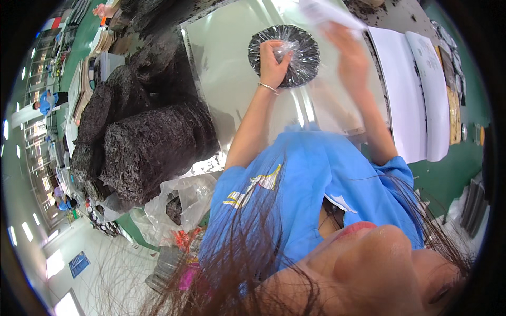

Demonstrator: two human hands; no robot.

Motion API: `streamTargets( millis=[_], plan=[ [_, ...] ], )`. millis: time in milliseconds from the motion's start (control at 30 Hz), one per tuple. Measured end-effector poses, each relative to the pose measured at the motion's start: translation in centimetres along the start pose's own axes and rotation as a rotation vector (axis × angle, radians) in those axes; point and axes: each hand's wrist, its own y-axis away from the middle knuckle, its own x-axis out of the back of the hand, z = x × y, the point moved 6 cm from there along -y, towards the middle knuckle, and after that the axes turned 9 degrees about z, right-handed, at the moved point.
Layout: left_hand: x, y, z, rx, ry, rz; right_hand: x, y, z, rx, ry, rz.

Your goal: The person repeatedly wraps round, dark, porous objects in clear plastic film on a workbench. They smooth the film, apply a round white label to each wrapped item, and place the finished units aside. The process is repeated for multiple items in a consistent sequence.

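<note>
On a smooth, shiny work surface (225, 51) lies a round dark disc wrapped in clear plastic film (302, 65). The film is gathered into a bunch near the disc's middle, and my left hand (273, 63) grips that bunch between thumb and fingers; a thin bracelet is on the wrist. To the right of the disc, my right hand (346, 47) is blurred by motion. A blurred white sheet (330, 14) is at its fingertips; whether the fingers close on it cannot be made out.
Large rolls of dark, fibrous, crumbly material (150, 150) are piled at the left, beside clear plastic bags (193, 193). White sheets (399, 91) lie along the right side. Dark crumbs are scattered at the top right. Further off at the left, a person in blue (47, 102) stands.
</note>
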Motion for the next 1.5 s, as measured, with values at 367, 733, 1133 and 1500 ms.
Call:
streamTargets(
  millis=[367, 733, 1133, 1500],
  plan=[
    [-1.1, 0.7, -2.1, 0.247, 0.328, -0.072, -12.7, 3.4, -0.6, -0.415, -0.587, -0.454],
    [3.1, -2.6, 2.4, -0.173, -0.255, -0.276, -15.5, 5.7, 3.3, -1.096, -1.65, -0.654],
    [7.9, -0.1, 1.3, 0.113, -0.291, 0.07, -18.3, 7.9, -2.7, 0.086, 0.376, -0.725],
    [7.3, 2.9, 0.8, -0.056, -0.535, -0.078, -12.6, 6.6, 7.3, -0.43, -0.055, -0.417]
  ],
)
